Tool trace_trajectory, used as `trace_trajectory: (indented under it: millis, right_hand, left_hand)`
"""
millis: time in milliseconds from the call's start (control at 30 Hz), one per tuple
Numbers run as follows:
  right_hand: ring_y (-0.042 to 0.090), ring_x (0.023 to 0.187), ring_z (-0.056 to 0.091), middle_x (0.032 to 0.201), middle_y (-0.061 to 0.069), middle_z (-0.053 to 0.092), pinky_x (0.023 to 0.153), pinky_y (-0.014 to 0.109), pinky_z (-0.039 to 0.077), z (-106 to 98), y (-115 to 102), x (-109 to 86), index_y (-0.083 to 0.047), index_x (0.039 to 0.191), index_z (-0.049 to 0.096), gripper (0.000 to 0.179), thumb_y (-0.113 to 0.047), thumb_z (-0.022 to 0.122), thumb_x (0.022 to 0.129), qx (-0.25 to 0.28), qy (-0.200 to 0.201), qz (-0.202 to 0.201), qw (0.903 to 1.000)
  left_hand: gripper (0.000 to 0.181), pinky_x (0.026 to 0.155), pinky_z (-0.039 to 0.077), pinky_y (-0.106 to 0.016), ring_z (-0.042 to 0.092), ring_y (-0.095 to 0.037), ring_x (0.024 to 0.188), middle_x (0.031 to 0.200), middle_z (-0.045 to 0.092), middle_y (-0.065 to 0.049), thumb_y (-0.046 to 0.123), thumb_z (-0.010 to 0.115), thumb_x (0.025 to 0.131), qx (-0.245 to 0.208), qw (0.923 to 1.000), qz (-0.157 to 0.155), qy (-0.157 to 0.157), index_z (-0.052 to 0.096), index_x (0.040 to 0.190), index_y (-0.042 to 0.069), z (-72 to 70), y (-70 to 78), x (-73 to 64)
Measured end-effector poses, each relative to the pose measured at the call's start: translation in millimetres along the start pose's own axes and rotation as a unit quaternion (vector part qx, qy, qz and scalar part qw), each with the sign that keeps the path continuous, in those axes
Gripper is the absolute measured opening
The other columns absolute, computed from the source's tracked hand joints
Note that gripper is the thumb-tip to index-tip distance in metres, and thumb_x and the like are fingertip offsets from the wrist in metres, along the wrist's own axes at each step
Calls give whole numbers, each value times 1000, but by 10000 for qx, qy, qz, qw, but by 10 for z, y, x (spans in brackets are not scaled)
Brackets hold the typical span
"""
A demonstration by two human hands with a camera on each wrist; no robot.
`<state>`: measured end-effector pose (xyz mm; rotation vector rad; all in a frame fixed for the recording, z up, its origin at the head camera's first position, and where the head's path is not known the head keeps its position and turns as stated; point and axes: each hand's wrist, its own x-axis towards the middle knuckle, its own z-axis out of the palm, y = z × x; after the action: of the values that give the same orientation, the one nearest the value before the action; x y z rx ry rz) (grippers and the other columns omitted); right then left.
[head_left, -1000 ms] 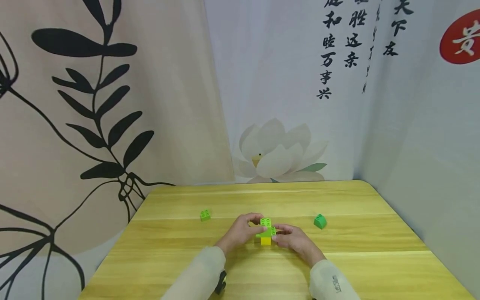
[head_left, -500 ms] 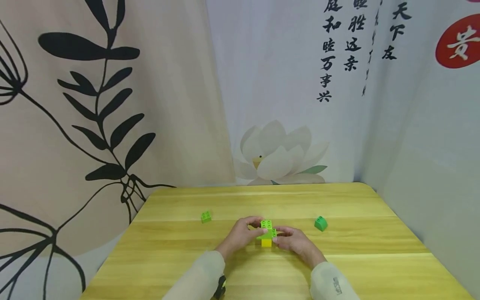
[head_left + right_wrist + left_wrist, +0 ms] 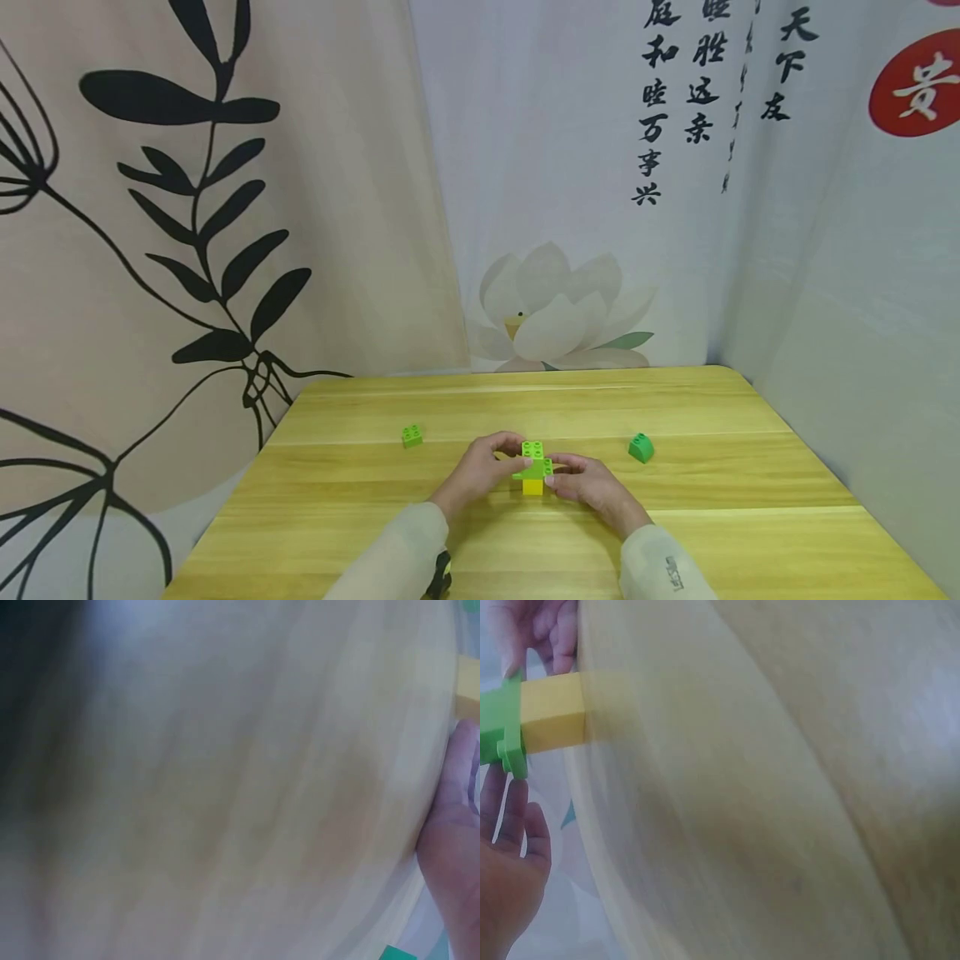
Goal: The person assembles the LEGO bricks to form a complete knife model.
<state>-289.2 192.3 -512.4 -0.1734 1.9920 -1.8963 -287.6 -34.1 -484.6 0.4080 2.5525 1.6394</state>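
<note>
A small stack of toy building bricks stands at mid-table in the head view: light green studded bricks [image 3: 532, 451] on top, a yellow brick [image 3: 532, 487] at the bottom. My left hand [image 3: 483, 469] pinches the light green part, thumb across its front and fingers behind. From the other side my right hand [image 3: 596, 487] holds the stack's right edge between thumb and fingers. The left wrist view shows a green piece [image 3: 513, 724] wider than the yellow brick [image 3: 553, 712], with fingertips at both its ends. In the right wrist view the stack is mostly cut off by the frame edge.
A loose light green brick [image 3: 412, 436] lies at the back left of the wooden table [image 3: 360, 500]. To the right sits a dark green brick [image 3: 641, 447] with a sloped face. Printed curtains [image 3: 375, 208] hang behind the table.
The view has shifted slightly, so everything sits a little lower in it. Both hands keep the same hold on the brick stack, and the loose bricks have not moved.
</note>
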Motion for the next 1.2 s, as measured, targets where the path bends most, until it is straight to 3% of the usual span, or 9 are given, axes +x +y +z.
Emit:
trace_trajectory:
  millis: [500, 900, 1200]
  right_hand:
    - [20, 96, 63, 116, 16, 57, 88, 37, 54, 13, 3, -6, 3, 138, 54, 56, -12, 76, 89, 60, 85, -40, 9999]
    - [20, 98, 62, 118, 16, 56, 89, 36, 53, 27, -27, -22, 0, 137, 55, 56, -17, 77, 88, 15, 83, -3, 10000]
    - [21, 98, 63, 120, 18, 57, 89, 37, 53, 24, -29, -21, 1, 138, 55, 57, -16, 77, 88, 1, 110, -6, 9999]
  left_hand:
    - [23, 87, 45, -37, 56, -13, 101, 105, 64, 11, 36, 69, 94, 339, 9988, 301, -156, 68, 115, 25, -2, -11, 0]
    - [23, 82, 46, -33, 56, -14, 99, 104, 65, 10, 33, 68, 95, 555, 9970, 513, -133, 67, 115, 22, -3, -2, -16]
    - [29, 84, 46, -32, 56, -10, 99, 105, 64, 13, 39, 66, 96, 770, 9961, 385, -203, 66, 120, 24, -7, -7, -14]
